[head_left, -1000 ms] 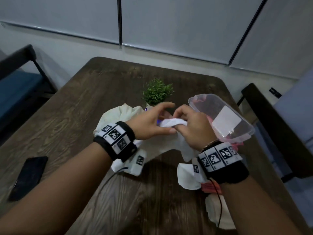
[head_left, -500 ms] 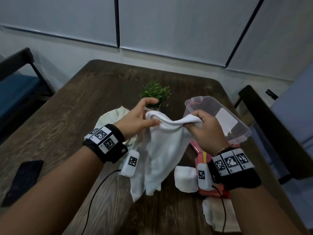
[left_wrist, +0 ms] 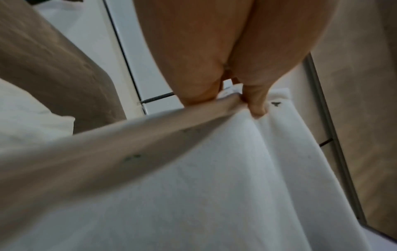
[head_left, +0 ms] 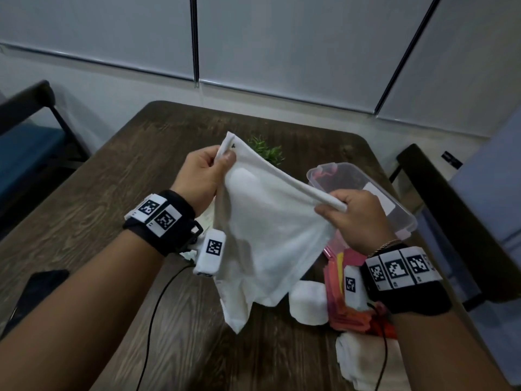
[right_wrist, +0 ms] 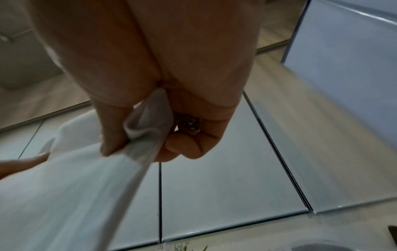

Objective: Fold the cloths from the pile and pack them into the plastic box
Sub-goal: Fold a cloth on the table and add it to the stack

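A white cloth (head_left: 267, 235) hangs spread in the air over the table, its top edge stretched between both hands. My left hand (head_left: 222, 162) pinches its upper left corner (left_wrist: 253, 105) between thumb and fingers. My right hand (head_left: 335, 207) pinches the right end of that edge (right_wrist: 146, 129). The clear plastic box (head_left: 406, 218) stands to the right, behind my right hand, with pink fabric inside. What remains of the cloth pile (head_left: 208, 218) peeks out below my left wrist, mostly hidden by the cloth.
Folded white cloths (head_left: 308, 303) (head_left: 363, 362) and a pink-orange folded stack (head_left: 338, 294) lie near my right wrist. A small green plant (head_left: 267, 150) stands behind the cloth. A dark phone (head_left: 36, 294) lies at the left table edge. Chairs flank the wooden table (head_left: 112, 193).
Both hands lifted the white cloth off the pile and moved apart, the left one up and left, so the cloth now hangs spread open.
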A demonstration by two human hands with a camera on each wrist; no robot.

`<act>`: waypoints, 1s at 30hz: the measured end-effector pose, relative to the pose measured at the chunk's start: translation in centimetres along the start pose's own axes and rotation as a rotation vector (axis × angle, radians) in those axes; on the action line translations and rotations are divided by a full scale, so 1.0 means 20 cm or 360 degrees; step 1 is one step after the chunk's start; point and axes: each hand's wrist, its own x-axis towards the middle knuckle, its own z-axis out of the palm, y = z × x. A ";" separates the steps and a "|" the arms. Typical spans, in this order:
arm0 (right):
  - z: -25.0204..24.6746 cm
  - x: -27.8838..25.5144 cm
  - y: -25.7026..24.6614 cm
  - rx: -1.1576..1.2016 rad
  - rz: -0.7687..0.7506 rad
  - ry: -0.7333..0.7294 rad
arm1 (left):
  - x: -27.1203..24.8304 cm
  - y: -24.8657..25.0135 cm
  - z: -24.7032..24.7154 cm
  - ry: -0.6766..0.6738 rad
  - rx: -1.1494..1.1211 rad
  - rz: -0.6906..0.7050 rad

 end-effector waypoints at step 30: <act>-0.36 0.17 -0.35 0.0604 -0.0277 0.1078 | 0.10 0.54 0.02 0.0462 0.0224 0.0813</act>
